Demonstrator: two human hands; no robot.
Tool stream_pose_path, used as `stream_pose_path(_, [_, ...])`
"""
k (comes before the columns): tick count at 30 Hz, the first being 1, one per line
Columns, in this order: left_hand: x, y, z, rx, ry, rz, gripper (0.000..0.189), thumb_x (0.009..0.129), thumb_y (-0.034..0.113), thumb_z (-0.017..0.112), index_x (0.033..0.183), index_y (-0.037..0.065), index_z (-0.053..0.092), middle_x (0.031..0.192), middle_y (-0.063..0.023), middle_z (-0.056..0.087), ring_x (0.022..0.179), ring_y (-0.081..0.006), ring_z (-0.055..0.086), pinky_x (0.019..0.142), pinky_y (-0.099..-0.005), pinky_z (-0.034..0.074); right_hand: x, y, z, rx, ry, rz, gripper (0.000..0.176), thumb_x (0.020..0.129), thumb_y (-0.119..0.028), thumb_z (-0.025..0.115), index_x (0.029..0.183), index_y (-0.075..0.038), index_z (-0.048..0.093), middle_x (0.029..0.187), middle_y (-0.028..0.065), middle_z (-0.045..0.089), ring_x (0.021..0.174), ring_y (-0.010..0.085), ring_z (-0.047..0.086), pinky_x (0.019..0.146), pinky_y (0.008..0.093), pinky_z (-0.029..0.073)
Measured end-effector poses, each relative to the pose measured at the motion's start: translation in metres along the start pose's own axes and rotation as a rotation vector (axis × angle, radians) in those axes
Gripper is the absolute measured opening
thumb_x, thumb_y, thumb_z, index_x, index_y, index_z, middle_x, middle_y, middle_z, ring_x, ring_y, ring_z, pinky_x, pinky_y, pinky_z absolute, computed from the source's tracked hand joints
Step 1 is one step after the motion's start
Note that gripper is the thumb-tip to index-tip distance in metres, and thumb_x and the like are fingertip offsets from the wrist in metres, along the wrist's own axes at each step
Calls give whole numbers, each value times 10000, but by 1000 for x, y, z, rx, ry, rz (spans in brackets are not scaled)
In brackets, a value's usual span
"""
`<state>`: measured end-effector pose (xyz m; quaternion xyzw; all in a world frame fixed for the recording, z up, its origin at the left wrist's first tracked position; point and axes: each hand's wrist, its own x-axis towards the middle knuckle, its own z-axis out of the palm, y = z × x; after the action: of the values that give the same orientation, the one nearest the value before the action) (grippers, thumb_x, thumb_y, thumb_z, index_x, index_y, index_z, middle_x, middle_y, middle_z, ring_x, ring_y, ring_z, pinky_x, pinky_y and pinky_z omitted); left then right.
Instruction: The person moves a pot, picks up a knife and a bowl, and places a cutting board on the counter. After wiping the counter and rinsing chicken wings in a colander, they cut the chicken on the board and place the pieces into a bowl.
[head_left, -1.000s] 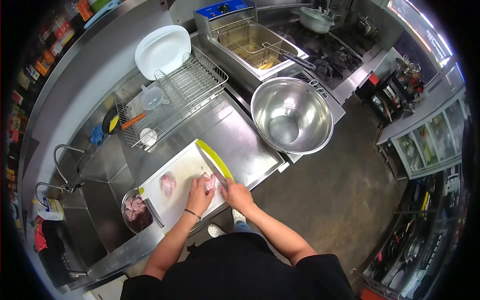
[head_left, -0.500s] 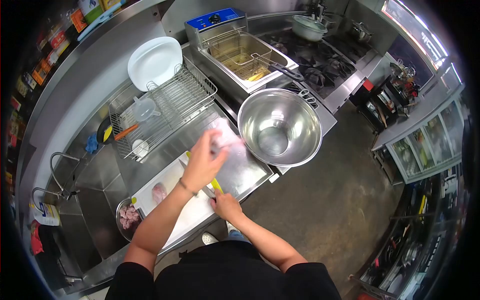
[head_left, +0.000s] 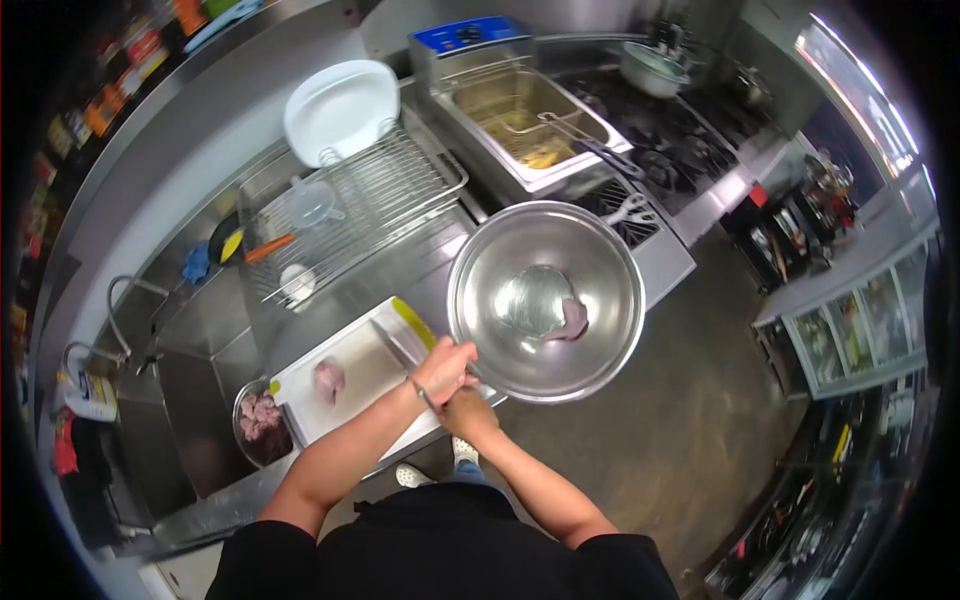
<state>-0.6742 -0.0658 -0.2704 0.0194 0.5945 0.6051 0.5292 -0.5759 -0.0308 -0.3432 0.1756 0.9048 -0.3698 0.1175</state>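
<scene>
My left hand (head_left: 443,372) is closed at the near-left rim of a large steel mixing bowl (head_left: 490,270). Inside this bowl lies one piece of raw pinkish meat (head_left: 571,322). Just below, my right hand (head_left: 468,412) is wrapped round a knife (head_left: 397,345), whose handle is mostly hidden; the blade points up and left over the cutting board (head_left: 365,410). This white board has yellow-green corners. A second piece of raw meat (head_left: 328,380) rests on its left half. Left of the board, a metal bowl (head_left: 240,437) holds several pieces of raw meat.
A deep fryer (head_left: 545,182) with a wire basket stands behind the large bowl, beside a gas stove (head_left: 680,165). Tongs (head_left: 633,210) lie right of the bowl. Wire racks (head_left: 385,190) and a white dish (head_left: 340,100) are at the back left. The sink (head_left: 180,400) is further left.
My left hand has let go of the meat, which now lies in the large bowl, and has come down to its rim. The bowl has shifted nearer to me and left, overlapping the counter.
</scene>
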Motion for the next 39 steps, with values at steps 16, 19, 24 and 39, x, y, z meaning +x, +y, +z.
stream_pose_path(16, [-440, -128, -218, -587, 1192, 289, 95, 799, 70, 546, 759, 27, 621, 721, -39, 600, 547, -137, 528, 469, -255, 366, 0, -17, 5, 85, 187, -151, 262, 823, -152, 616, 939, 79, 572, 724, 195, 653, 666, 273, 660, 606, 374, 497])
stream_pose_path(19, [-496, -148, -289, -598, 1407, 486, 158, 819, 54, 454, 897, -51, 543, 778, -111, 588, 689, -266, 642, 654, -427, 564, -3, -24, 9, -16, 249, -104, 241, 823, -164, 617, 857, 70, 570, 699, 175, 638, 622, 266, 618, 579, 389, 468])
stream_pose_path(24, [-548, -201, -481, -379, 1706, 444, 210, 808, 73, 453, 912, -97, 518, 777, -129, 594, 677, -283, 661, 580, -402, 593, 4, -4, 26, -80, 395, -80, 370, 849, -227, 600, 955, 126, 559, 774, 260, 622, 690, 384, 604, 624, 430, 466])
stream_pose_path(39, [-509, -195, -573, -534, 1234, 521, 149, 784, 79, 523, 745, -53, 581, 806, -154, 621, 733, -254, 653, 622, -427, 578, 0, -17, 43, -322, 672, 186, 487, 822, -311, 625, 1041, 118, 558, 923, 309, 616, 899, 448, 590, 800, 460, 453])
